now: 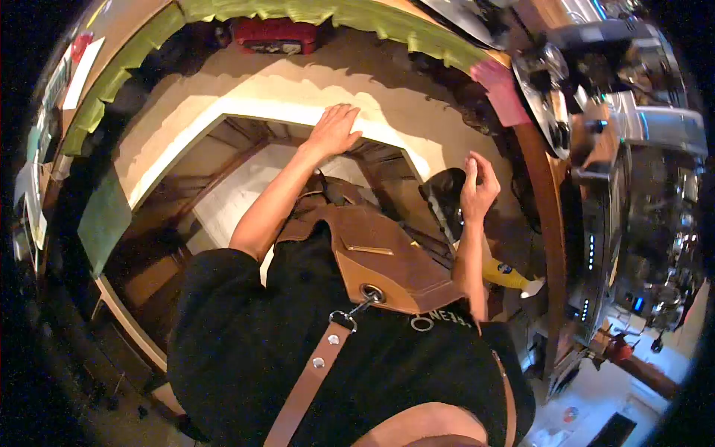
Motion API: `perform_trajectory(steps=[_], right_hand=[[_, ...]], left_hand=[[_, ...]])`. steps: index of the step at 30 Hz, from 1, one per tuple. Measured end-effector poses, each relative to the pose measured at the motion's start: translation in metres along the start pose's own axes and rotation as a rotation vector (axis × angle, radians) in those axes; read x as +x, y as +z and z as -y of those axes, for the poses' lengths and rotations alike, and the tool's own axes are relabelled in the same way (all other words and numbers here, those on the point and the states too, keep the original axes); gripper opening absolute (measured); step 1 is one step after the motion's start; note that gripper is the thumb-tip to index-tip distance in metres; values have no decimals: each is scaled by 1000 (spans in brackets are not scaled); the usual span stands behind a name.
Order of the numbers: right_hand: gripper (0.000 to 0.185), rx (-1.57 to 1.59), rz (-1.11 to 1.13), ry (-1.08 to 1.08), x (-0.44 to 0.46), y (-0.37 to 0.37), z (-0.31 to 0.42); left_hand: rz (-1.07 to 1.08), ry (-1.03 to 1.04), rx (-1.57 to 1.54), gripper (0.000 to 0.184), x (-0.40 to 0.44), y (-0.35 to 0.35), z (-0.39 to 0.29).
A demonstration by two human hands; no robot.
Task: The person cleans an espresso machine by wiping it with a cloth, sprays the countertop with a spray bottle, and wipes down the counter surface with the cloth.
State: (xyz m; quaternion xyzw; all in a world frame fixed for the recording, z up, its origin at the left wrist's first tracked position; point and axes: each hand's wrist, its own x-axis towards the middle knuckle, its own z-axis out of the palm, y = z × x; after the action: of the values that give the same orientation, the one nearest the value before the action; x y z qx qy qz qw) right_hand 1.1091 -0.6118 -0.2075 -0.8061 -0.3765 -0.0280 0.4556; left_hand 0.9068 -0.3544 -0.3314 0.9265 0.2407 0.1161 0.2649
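Observation:
My left hand [335, 132] lies with its fingers stretched out on the pale edge [287, 114] of the wooden furniture, holding nothing. To the right, my right hand [480, 182] is raised beside a dark rounded object [445, 195], its fingers slightly curled and apart, with nothing visible between them. A brown leather apron [395, 257] hangs between my forearms over a black shirt [298, 328]. Below the edge, an open wooden frame shows a light panel [238, 186] inside.
A red case [274, 36] sits at the far side below a green strip [335, 16]. A yellow bottle-like object [505, 274] is right of my right forearm. A green sheet [104, 220] lies at the left. Metal equipment [655, 216] fills the right side.

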Motion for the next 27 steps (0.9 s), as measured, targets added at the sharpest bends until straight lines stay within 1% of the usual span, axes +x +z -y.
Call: perform_trajectory(steps=[1, 2, 3, 4, 6, 7, 8, 9, 10, 11, 12, 13, 15, 16, 17, 18, 19, 20, 21, 22, 23, 25, 26, 27], right_hand=[[16, -26, 59, -31, 8, 12, 7], [17, -24, 109, 10, 11, 25, 6], [18, 58, 193, 1, 14, 36, 27], [18, 28, 275, -11, 13, 46, 31], [18, -24, 408, -47, 8, 62, 41], [17, -45, 462, -65, 3, 68, 50], [17, -19, 531, -76, 0, 66, 69], [18, -67, 581, -106, -6, 64, 71], [19, -71, 586, -79, -11, 60, 71], [19, -75, 586, -47, -17, 54, 71], [18, -82, 520, -22, -23, 46, 72], [18, -99, 472, 10, -32, 35, 71], [18, -100, 291, 180, -48, 11, 62], [18, -102, 198, 208, -59, -2, 53], [18, -138, 138, 243, -67, -16, 49], [18, -141, 69, 301, -76, -29, 41], [17, -145, 3, 360, -88, -40, 33], [17, -154, -17, 409, -92, -55, 27], [18, -162, -28, 457, -91, -67, 26], [18, -201, -61, 426, -88, -76, 21], [18, -216, -68, 370, -85, -86, 12], [19, -178, -60, 361, -62, -98, -2], [21, -174, -22, 355, -52, -103, -19], [22, -169, 16, 352, -44, -107, -44]], left_hand=[[-57, 26, -58, 61, 4, 0, 6], [-168, 93, -143, 55, 10, 0, 9], [-104, 15, -198, 51, 21, -3, 4], [-47, -53, -248, 48, 39, -7, -1], [-235, -58, -317, 46, 81, 1, -8], [-224, -47, -327, 46, 102, 1, -13], [-80, -175, -294, 46, 128, -5, -17], [66, -288, -251, 45, 154, -8, -21], [131, -191, -214, 44, 174, -1, -17], [199, -86, -174, 43, 190, 13, -9], [286, 45, -114, 41, 203, 30, 5], [313, 2, -106, 41, 213, 39, 2], [237, -203, -151, 42, 217, 54, -15], [143, -263, -185, 43, 209, 62, -22], [-10, -216, -348, 41, 194, 68, -26], [-389, -66, -317, 28, 174, 69, -43], [-419, -51, -426, 27, 157, 55, -64], [-338, 4, -466, 28, 135, 43, -78], [-285, 5, -381, 29, 118, 76, -65], [-358, 195, -290, 32, 108, 92, -53], [-334, 206, -286, 32, 99, 93, -53], [-280, 302, -111, 40, 83, 83, -54], [-236, 277, -116, 42, 82, 84, -52], [-312, 331, -126, 43, 87, 93, -51]])
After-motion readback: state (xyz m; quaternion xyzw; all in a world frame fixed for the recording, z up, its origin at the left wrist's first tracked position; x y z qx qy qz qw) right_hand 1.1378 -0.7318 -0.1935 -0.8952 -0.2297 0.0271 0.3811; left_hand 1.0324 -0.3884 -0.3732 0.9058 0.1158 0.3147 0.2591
